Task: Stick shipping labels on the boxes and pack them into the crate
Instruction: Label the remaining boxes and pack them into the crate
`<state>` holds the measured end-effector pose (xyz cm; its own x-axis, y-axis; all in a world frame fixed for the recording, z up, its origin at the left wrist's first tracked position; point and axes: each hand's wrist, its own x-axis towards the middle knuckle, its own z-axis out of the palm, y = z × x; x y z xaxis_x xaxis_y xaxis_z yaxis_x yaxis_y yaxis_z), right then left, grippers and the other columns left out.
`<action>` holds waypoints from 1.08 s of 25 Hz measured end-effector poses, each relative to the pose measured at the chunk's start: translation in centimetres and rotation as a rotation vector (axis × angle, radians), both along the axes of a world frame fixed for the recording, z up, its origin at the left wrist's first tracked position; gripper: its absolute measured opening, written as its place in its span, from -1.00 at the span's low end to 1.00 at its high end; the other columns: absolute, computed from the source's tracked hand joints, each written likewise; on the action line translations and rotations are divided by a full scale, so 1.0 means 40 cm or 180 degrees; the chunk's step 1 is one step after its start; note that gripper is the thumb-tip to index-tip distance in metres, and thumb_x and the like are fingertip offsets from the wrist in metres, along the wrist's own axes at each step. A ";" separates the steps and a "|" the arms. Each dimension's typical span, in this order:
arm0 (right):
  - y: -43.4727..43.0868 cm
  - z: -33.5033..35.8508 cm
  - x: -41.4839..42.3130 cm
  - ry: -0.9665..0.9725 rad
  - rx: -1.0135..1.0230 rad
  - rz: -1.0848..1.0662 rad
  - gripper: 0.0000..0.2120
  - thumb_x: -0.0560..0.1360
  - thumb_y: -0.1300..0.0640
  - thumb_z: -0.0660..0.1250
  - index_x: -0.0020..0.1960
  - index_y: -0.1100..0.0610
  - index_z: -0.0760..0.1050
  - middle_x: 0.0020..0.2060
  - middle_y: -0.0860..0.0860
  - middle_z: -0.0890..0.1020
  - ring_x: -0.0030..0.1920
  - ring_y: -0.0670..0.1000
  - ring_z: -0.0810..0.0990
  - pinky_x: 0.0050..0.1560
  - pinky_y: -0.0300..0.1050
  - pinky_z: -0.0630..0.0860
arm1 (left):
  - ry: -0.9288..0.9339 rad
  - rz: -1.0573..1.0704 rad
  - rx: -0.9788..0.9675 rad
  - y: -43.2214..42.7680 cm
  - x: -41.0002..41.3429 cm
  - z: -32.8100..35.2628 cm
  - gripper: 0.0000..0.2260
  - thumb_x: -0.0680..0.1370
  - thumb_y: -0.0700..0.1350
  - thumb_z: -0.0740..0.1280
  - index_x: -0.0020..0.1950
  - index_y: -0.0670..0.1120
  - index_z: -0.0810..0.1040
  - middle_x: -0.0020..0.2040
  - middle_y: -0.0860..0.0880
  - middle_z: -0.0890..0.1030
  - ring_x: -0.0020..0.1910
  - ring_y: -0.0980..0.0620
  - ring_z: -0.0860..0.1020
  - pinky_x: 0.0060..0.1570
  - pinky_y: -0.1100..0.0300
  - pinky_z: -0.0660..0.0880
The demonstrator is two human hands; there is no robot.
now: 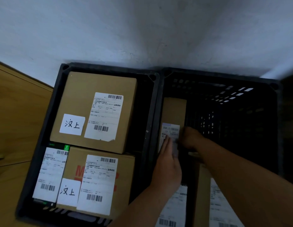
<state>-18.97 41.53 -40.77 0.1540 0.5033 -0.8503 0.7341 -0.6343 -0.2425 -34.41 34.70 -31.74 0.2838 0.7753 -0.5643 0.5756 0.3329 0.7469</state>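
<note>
Right crate: a black perforated plastic crate (224, 95) is sitting against the white wall (142, 30), touching the second crate on its left.
Task box: a narrow brown cardboard box (174, 110) is lying inside the right crate, along its left wall.
Task label: a white printed shipping label (171, 128) is sitting on the near part of that box's upward face; the print is blurred.
Left hand: the left hand (168, 164) is reaching into the right crate with fingers straight and together, lying flat on the box over the label's lower left part.
Right hand: the right hand (191, 138) is hovering at the label's right edge; it is motion-blurred, so I cannot tell whether it is gripping anything.
Near end: more white labels (173, 207) and a brown cardboard edge (203, 194) are showing below the forearms; too cropped to place exactly.
Left crate: a black plastic crate (109, 67) is holding three labelled parcels.
Far parcel: a large brown cardboard box (80, 99) is carrying a barcode label (104, 115) and a white handwritten note (72, 124).
Near parcel: a brown box with red print (73, 163) is lying partly under the far one, with its own label and note.
Slim parcel: a green-edged labelled parcel (49, 172) is filling the near left corner.
Surface: a wooden board (16, 112) is showing left of the crates.
</note>
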 end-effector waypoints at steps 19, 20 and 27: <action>-0.454 0.759 0.121 -0.0860 0.2215 0.0793 -0.51 0.52 -0.03 0.23 0.44 -0.01 0.42 0.29 -0.07 0.54 0.32 0.00 0.49 0.38 -0.11 0.34 | 0.1149 -0.1621 0.1694 -0.090 0.049 0.527 -0.64 0.66 0.18 0.13 0.45 0.21 0.39 0.36 0.24 0.44 0.35 0.23 0.39 0.29 0.34 0.34; -0.493 0.828 0.153 -0.1168 0.2326 0.0735 -0.51 0.45 -0.04 0.29 0.38 -0.02 0.48 0.20 -0.08 0.58 0.24 -0.01 0.55 0.28 -0.13 0.43 | 0.1167 -0.1753 0.1872 -0.103 0.097 0.583 -0.62 0.64 0.22 0.12 0.45 0.23 0.37 0.36 0.27 0.42 0.36 0.25 0.38 0.30 0.35 0.32; -0.850 1.228 0.385 -0.2640 0.2691 -0.0415 -0.47 0.05 -0.13 0.57 0.00 -0.02 0.67 -0.18 -0.11 0.64 -0.20 -0.04 0.67 -0.24 -0.17 0.62 | 0.0438 -0.2372 0.2889 -0.300 0.490 0.939 -0.56 0.60 0.30 0.11 0.45 0.22 0.37 0.35 0.25 0.44 0.36 0.20 0.41 0.29 0.27 0.34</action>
<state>-3.58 7.52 8.37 0.5919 0.7960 0.1265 0.8060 -0.5832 -0.1013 -14.82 22.69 5.81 0.8155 0.5769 0.0466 0.4973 -0.7397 0.4534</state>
